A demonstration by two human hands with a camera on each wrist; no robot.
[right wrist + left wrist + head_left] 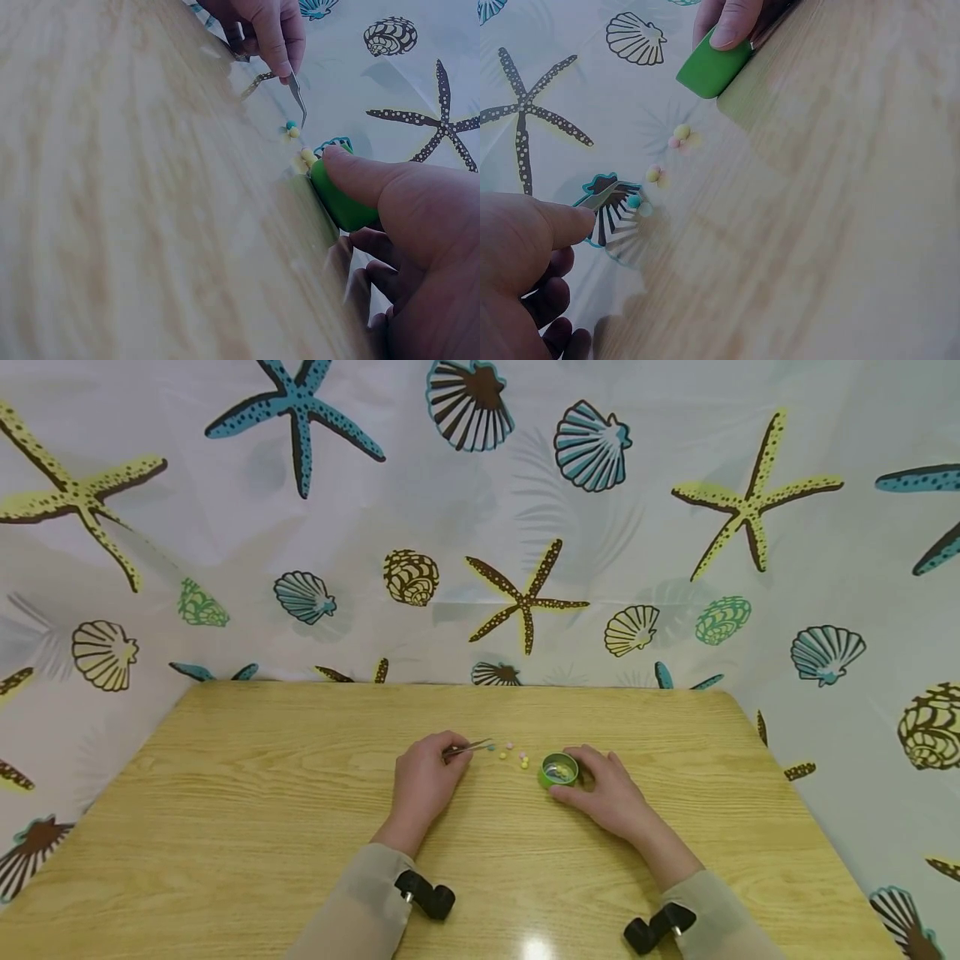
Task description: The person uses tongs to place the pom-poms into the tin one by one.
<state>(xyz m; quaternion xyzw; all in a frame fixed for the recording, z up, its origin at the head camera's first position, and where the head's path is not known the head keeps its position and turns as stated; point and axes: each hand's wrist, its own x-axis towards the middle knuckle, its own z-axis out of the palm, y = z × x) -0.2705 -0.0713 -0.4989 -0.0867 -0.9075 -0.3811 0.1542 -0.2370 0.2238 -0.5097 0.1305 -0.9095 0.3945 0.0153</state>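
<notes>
My left hand (431, 778) pinches metal tweezers (467, 747), whose tips lie close to a teal bead (491, 747); whether they touch it I cannot tell. Several small beads, yellow (502, 756) and pink (510, 746), lie on the wooden table between my hands. My right hand (611, 793) grips a small round green tin (550, 783) between thumb and fingers at the right of the beads. Inside the tin are some small yellowish and bluish pieces. In the right wrist view the thumb rests on the side of the green tin (341, 199).
The light wooden table (247, 827) reaches back to a white cloth (450, 643) printed with starfish and shells, which also hangs at both sides. Black mounts (425, 895) are strapped at both forearms.
</notes>
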